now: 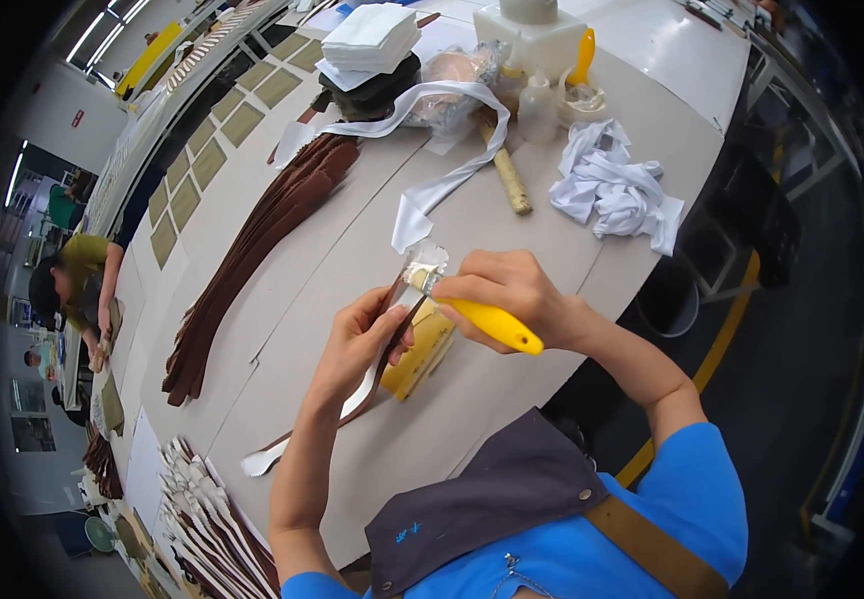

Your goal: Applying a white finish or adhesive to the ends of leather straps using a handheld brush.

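My left hand [357,344] pinches a long brown strap [377,374] with a white face. The strap curves down to a rounded white tip near the table's left part. My right hand [514,290] is closed round a brush [497,322] with a yellow handle. The brush's head touches the upper end of the strap, just above my left fingers, where whitish stuff and a clear, crinkled piece show. Under and beside the strap sits a yellow box-like block [420,361], partly hidden by my left hand.
A bundle of brown straps [252,255] lies to the left; white-and-brown strips [202,504] are at lower left. Further off are a white ribbon [422,205], a wooden-handled tool [509,178], crumpled white cloth [617,190] and a pot with another yellow-handled brush [582,95]. A co-worker [87,275] bends at the left.
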The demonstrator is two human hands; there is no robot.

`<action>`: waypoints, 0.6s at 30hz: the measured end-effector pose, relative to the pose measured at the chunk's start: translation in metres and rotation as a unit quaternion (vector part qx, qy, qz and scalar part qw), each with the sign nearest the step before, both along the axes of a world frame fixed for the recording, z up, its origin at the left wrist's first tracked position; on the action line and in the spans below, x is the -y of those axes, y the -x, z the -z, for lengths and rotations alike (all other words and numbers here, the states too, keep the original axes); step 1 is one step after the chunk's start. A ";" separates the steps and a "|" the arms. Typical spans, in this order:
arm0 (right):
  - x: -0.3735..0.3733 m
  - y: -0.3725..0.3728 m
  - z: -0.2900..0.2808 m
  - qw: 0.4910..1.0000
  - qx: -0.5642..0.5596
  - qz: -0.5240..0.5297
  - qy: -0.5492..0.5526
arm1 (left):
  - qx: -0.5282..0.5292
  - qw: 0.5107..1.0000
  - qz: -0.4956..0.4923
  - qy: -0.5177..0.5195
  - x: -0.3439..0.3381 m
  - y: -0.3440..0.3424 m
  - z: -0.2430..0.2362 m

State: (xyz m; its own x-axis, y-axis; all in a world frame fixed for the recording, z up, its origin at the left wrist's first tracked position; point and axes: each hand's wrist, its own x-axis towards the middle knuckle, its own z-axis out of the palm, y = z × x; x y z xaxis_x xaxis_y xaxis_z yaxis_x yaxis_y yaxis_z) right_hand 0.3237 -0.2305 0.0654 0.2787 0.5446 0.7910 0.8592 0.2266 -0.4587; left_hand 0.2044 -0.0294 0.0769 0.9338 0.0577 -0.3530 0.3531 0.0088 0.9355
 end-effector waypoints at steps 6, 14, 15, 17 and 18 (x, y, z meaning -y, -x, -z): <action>-0.006 -0.010 0.006 0.997 -0.047 0.040 -0.046 | 0.011 1.000 -0.017 0.015 -0.002 0.010 -0.001; 0.013 -0.005 -0.006 0.994 -0.100 0.046 0.011 | -0.007 0.999 -0.034 -0.012 -0.004 0.014 0.007; 0.019 -0.004 -0.012 0.987 -0.154 0.036 0.020 | 0.003 0.999 -0.036 -0.011 -0.004 0.013 0.007; 0.027 -0.005 -0.023 0.983 -0.185 0.014 0.014 | -0.011 0.998 -0.038 -0.047 -0.003 0.014 0.007; 0.027 -0.005 -0.027 0.981 -0.189 0.017 0.028 | -0.003 0.998 -0.039 -0.045 -0.002 0.014 0.007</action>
